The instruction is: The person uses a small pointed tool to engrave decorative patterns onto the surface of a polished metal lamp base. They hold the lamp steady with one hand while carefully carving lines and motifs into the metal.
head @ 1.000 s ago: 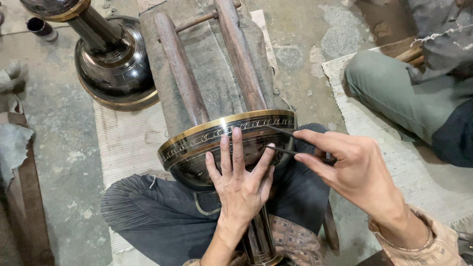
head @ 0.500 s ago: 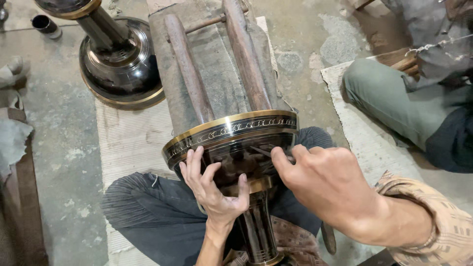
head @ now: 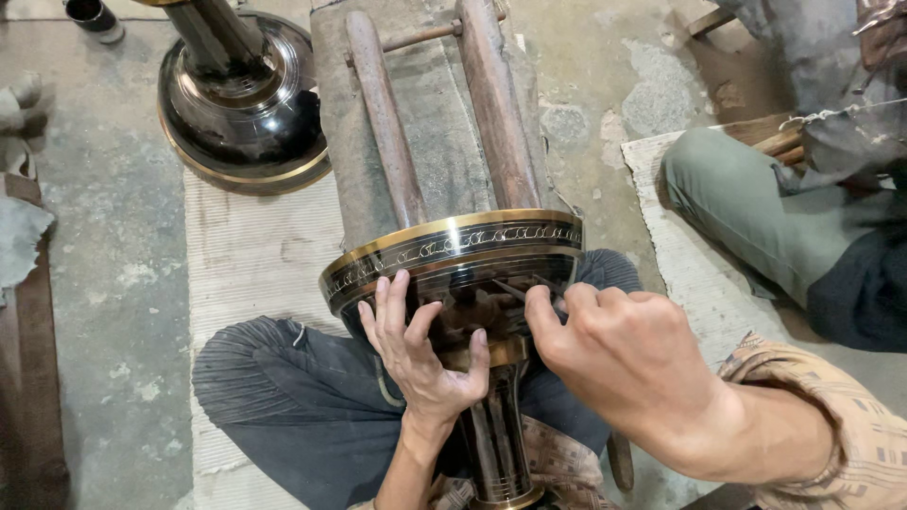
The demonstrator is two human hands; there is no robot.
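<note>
The left hand point(head: 416, 354) spreads open-fingered against the dark glossy flared bowl of a black metal vessel with a gold engraved rim band point(head: 453, 247), bracing it from below. The right hand point(head: 619, 354) is closed in a pinch around a thin dark engraving tool point(head: 515, 291), whose tip touches the bowl just under the band. The vessel lies tilted across the person's lap in dark pleated trousers point(head: 274, 406), its rim leaning on a grey padded wooden rest with two brown rails point(head: 430, 142). Doing this well seems to call for a firm, steady left-hand brace and small controlled strokes so the tip does not skid across the polished surface. A second black vessel point(head: 241, 104) stands on the concrete floor point(head: 104, 246) beyond; another seated person's green-trousered leg point(head: 746, 203) is at right.
</note>
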